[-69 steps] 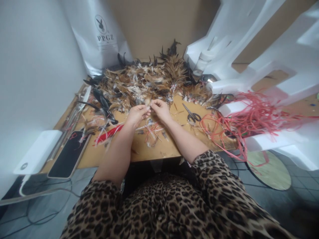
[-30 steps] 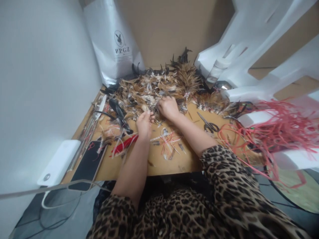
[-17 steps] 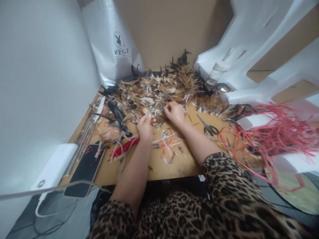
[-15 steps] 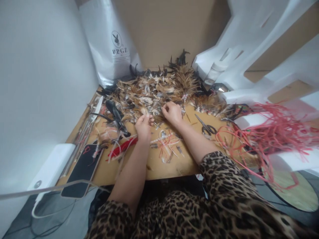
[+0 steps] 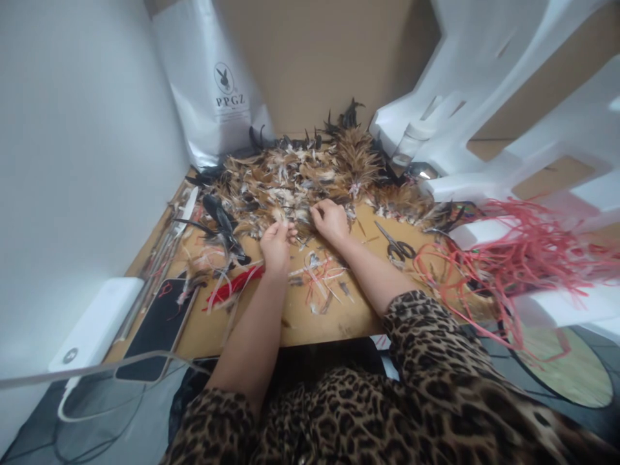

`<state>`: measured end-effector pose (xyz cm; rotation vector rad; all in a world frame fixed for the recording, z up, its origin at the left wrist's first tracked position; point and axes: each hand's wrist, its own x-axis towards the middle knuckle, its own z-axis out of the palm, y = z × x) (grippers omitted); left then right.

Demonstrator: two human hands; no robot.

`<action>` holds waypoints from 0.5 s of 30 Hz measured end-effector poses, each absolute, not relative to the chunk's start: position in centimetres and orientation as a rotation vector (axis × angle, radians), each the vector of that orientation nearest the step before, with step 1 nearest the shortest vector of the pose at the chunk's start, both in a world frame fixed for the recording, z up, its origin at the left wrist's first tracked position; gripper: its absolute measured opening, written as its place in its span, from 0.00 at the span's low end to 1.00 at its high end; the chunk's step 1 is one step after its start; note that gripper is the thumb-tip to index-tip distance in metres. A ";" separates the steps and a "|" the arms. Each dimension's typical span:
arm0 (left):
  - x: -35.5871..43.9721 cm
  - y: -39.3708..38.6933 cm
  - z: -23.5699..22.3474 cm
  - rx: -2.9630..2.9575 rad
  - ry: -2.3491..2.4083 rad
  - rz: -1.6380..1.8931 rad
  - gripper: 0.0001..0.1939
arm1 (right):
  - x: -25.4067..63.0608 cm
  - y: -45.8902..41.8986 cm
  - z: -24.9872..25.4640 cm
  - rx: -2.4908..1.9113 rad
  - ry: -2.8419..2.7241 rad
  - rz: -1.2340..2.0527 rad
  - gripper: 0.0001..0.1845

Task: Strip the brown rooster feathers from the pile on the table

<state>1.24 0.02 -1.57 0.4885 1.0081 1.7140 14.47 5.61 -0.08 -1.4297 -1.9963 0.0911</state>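
The left hand [image 5: 275, 245] has its thumb and fingertips drawn together at the near edge of a wide heap of brown, cream and black feathers [image 5: 285, 174]; a pale tuft shows right at the tips, but whether it is pinched cannot be told. The right hand [image 5: 330, 223], just beside it, has its fingers curled inward against the same edge; its grasp cannot be made out. The heap spreads directly beyond both hands. Right of the right hand lie dark-handled metal scissors [image 5: 394, 244], blades parted little if at all, and farther right a loose tangle of pinkish-red ribbon strips [image 5: 527, 248]. Long glossy black feathers [image 5: 223, 223] lie left of the left hand, and a black-screened flat phone [image 5: 152, 332] sits nearer the body, farther left.
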 end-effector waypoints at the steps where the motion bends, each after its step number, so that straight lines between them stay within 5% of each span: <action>1: 1.2 0.0 -1.6 0.493 1.004 1.710 0.12 | 14.5 5.6 -0.1 -1.427 -1.989 0.094 0.14; 15: 1.6 -0.1 -1.1 0.574 0.962 1.625 0.11 | 15.1 5.2 0.5 -1.327 -1.921 0.107 0.13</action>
